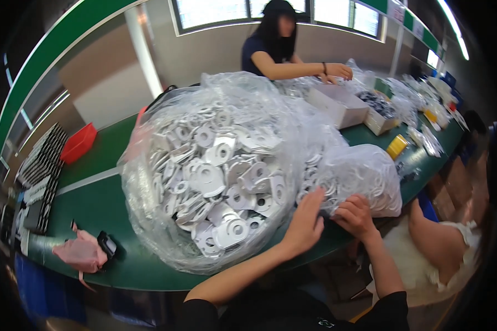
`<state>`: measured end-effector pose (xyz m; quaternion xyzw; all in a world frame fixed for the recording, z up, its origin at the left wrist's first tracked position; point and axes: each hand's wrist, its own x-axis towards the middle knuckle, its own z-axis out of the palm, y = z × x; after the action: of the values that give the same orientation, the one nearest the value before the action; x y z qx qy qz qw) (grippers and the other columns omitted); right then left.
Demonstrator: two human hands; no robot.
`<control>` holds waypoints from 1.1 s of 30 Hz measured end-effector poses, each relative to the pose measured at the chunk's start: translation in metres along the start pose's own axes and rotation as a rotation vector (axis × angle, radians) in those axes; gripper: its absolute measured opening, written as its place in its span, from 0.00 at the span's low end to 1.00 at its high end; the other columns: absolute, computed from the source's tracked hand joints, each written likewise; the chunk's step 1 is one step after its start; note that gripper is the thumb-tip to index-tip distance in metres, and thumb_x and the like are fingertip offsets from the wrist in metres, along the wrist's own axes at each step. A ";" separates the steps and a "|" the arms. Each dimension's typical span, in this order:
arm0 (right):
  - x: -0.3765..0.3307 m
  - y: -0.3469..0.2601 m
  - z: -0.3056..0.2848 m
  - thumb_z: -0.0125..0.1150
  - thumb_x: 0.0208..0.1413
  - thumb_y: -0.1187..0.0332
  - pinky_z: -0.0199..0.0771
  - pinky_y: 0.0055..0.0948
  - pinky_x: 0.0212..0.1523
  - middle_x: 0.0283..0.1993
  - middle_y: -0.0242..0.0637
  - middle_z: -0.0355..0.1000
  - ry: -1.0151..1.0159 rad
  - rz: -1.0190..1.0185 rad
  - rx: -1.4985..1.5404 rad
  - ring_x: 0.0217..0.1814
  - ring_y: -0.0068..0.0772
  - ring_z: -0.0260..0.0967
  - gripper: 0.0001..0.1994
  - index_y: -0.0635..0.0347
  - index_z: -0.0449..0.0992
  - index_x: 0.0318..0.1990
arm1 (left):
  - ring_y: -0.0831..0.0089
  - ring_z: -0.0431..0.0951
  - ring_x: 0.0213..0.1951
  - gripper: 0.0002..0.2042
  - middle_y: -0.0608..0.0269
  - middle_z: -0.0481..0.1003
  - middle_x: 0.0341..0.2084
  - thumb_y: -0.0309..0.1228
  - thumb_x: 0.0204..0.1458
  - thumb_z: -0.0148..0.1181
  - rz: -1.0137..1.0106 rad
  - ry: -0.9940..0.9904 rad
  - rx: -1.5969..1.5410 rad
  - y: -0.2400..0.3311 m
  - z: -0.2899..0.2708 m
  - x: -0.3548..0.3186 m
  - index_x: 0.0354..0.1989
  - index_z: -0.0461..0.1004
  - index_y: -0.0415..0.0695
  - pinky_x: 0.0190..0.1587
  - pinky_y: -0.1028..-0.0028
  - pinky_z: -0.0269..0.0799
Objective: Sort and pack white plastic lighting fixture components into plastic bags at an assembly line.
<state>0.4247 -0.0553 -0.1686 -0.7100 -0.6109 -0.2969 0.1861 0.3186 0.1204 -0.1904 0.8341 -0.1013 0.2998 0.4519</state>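
My left hand (305,225) is held edge-on with its fingers stretched out, between two clear plastic bags. Its fingertips reach the mouth of the smaller clear plastic bag (364,171), which is packed with white ring-shaped parts. The fingers of my right hand (356,216) are curled in against the near side of that bag, closed on its plastic. To the left stands a large open clear plastic bag (149,231), heaped with flat white plastic parts (207,179), each with a round hole.
Both bags rest on a green table (88,207). A pink bag (82,252), a red bin (79,143) and stacked dark trays (41,171) lie left. Across the table, a person (270,49) reaches toward a white box (337,105). Another person (436,251) sits close on my right.
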 end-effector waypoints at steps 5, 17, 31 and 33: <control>0.007 -0.015 -0.005 0.68 0.40 0.61 0.61 0.50 0.54 0.35 0.39 0.69 0.061 0.118 0.016 0.41 0.44 0.66 0.16 0.57 0.69 0.33 | 0.54 0.68 0.54 0.25 0.48 0.63 0.56 0.20 0.47 0.52 0.192 -0.146 0.094 0.048 -0.096 -0.049 0.58 0.63 0.41 0.54 0.63 0.66; 0.075 -0.113 0.023 0.57 0.46 0.73 0.67 0.45 0.45 0.38 0.38 0.67 0.512 -0.032 0.526 0.41 0.43 0.64 0.08 0.54 0.67 0.35 | 0.56 0.76 0.35 0.14 0.54 0.75 0.33 0.15 0.40 0.54 -0.128 0.535 0.959 0.049 -0.241 -0.208 0.38 0.74 0.37 0.40 0.66 0.72; 0.234 -0.220 -0.057 0.42 0.64 0.70 0.66 0.34 0.44 0.44 0.46 0.72 -0.433 -0.630 2.230 0.42 0.44 0.66 0.15 0.67 0.77 0.39 | 0.59 0.70 0.43 0.09 0.58 0.73 0.33 0.22 0.47 0.54 -0.743 0.473 1.564 0.007 -0.341 -0.262 0.39 0.74 0.40 0.45 0.61 0.65; 0.217 -0.249 -0.050 0.47 0.61 0.72 0.67 0.34 0.43 0.42 0.45 0.71 0.040 -0.574 2.333 0.41 0.43 0.66 0.10 0.63 0.77 0.35 | 0.59 0.71 0.42 0.09 0.57 0.73 0.32 0.22 0.48 0.54 -0.709 0.497 1.499 0.005 -0.347 -0.261 0.38 0.74 0.40 0.44 0.62 0.66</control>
<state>0.1886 0.1234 -0.0145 0.0528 -0.6448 0.3934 0.6532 -0.0343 0.3742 -0.1986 0.8046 0.4909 0.3027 -0.1416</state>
